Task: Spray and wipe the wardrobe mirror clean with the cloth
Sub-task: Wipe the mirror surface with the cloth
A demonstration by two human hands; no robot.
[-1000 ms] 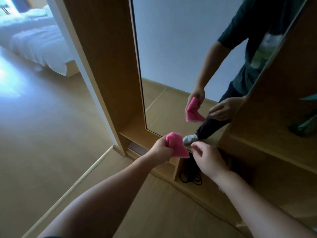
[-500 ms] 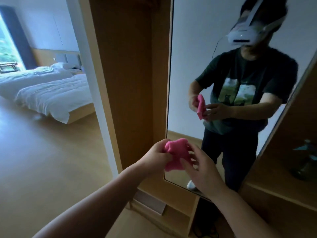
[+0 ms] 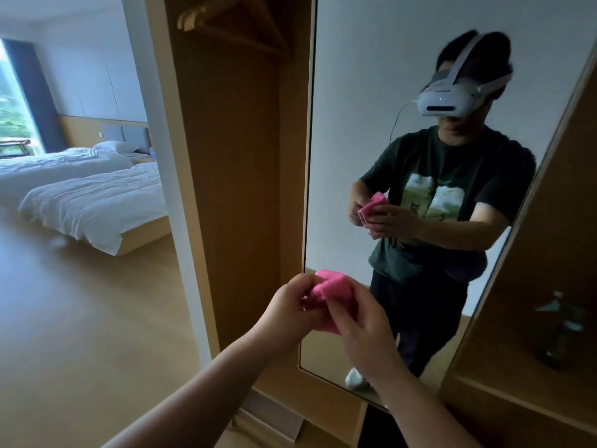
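A tall wardrobe mirror (image 3: pixel 361 92) in a light wooden frame stands straight ahead. It reflects a person with a white headset and dark T-shirt holding the same cloth. A bunched pink cloth (image 3: pixel 329 291) is held in front of the mirror's lower left edge. My left hand (image 3: pixel 290 305) grips its left side, and my right hand (image 3: pixel 358 331) pinches its right side from below. Both hands are a short way off the glass. A spray bottle (image 3: pixel 562 331) stands dim and blurred on the wardrobe shelf at the right.
The wardrobe's wooden side panel (image 3: pixel 232 189) rises left of the mirror, with a hanger (image 3: pixel 226 21) at the top. Two white beds (image 3: pixel 93 202) lie in the room at the left, past a white door frame (image 3: pixel 161 156). Wooden floor (image 3: pixel 80 334) spreads below.
The view has tilted up from the mirror's foot to its middle. My right hand has closed in on the cloth, so both hands hold it now.
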